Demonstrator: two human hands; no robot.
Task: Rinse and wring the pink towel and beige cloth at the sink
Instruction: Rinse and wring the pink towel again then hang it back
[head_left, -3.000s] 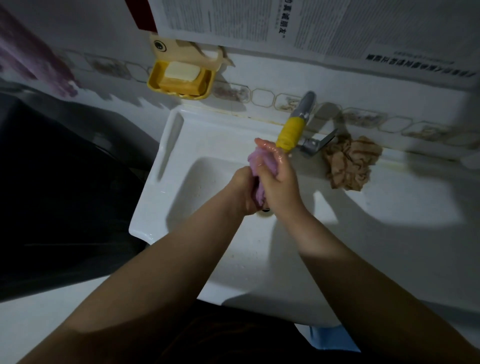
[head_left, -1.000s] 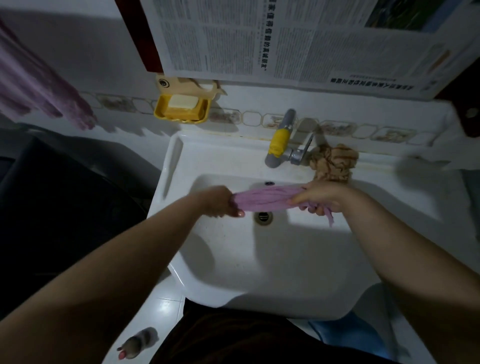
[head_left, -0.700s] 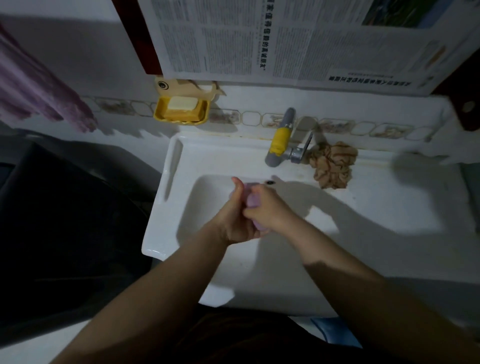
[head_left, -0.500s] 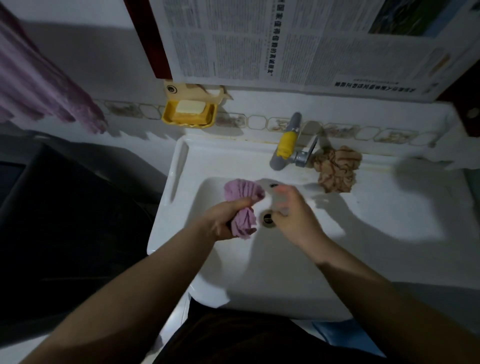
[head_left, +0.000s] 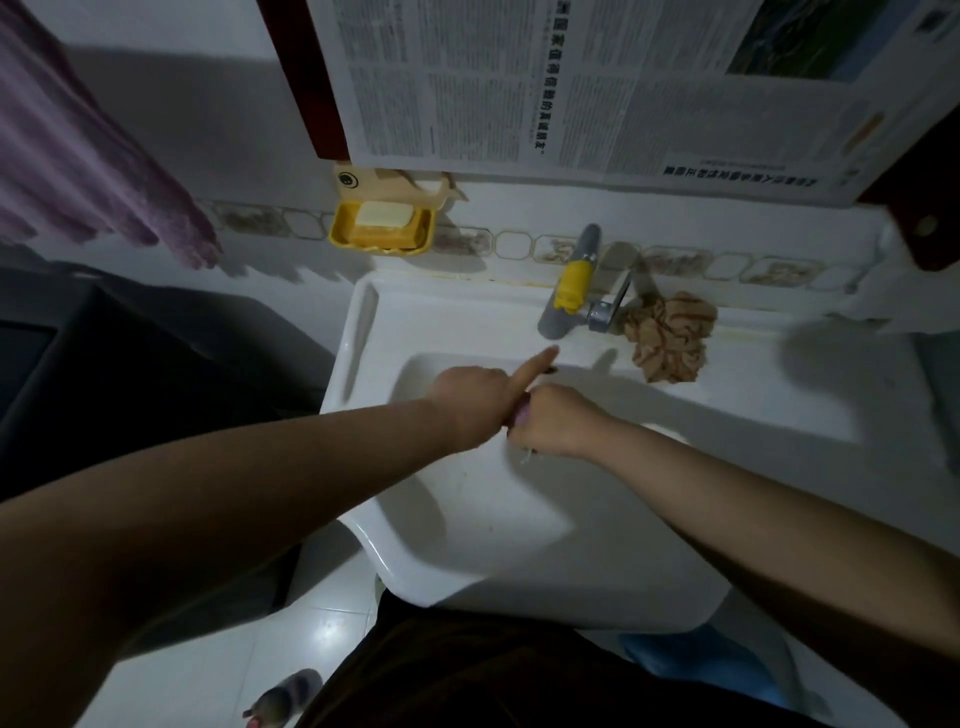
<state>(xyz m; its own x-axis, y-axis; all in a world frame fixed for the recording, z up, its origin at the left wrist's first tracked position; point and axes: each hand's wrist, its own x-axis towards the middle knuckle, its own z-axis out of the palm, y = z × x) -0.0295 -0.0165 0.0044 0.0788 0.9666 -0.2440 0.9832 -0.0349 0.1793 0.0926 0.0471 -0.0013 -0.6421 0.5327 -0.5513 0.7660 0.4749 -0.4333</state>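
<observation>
**White sink, both hands closed on the towel**

Over the sink basin, the left hand and right hand press together, fists closed around the pink towel, barely visible between them; the left index finger points out. Beige cloth lies bunched on the rim beside the faucet.

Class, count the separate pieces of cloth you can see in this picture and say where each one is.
3: a purple towel hanging upper left, the beige cloth bunched beside the tap, and the pink towel, mostly hidden between the hands over the basin.
</observation>
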